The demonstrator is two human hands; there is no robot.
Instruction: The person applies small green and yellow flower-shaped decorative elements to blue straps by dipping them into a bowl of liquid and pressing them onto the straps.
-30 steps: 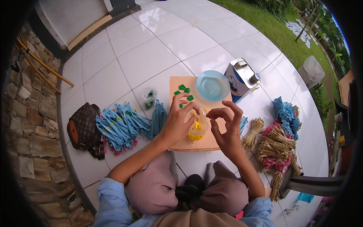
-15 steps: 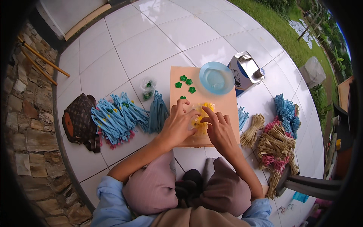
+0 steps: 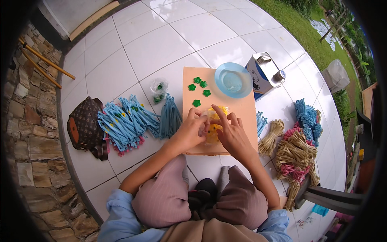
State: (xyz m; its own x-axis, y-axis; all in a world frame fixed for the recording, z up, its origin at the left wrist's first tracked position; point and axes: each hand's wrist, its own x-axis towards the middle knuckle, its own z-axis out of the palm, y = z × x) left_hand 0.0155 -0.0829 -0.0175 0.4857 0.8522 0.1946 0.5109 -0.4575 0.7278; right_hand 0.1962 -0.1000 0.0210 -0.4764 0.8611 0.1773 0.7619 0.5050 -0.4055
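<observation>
A clear plastic bag of yellow flower-shaped pieces (image 3: pixel 212 130) lies on the peach-coloured board (image 3: pixel 193 147) in front of me. My left hand (image 3: pixel 190 131) pinches the bag's left side between thumb and fingers. From the right, my right hand (image 3: pixel 233 135) grips the bag close to the left fingertips, its index finger stretched out above the yellow pieces. Part of the bag is hidden under both hands. Several green flower-shaped pieces (image 3: pixel 196 103) lie loose on the board's left half. At its far right corner rests a light blue plate (image 3: pixel 234 90).
A blue-and-white metal can (image 3: pixel 262 76) stands beyond the board's right corner. Blue cord bundles (image 3: pixel 129 119), a brown patterned bag (image 3: pixel 85 125) and a small clear bag of green pieces (image 3: pixel 159 89) lie left. Beige cord bundles (image 3: pixel 296 151) are piled right. A stone wall (image 3: pixel 38 161) borders the left.
My left fingers have drawn together into a pinch on the plastic bag. My right fingers have moved left, closer to the left hand. The view has shifted slightly.
</observation>
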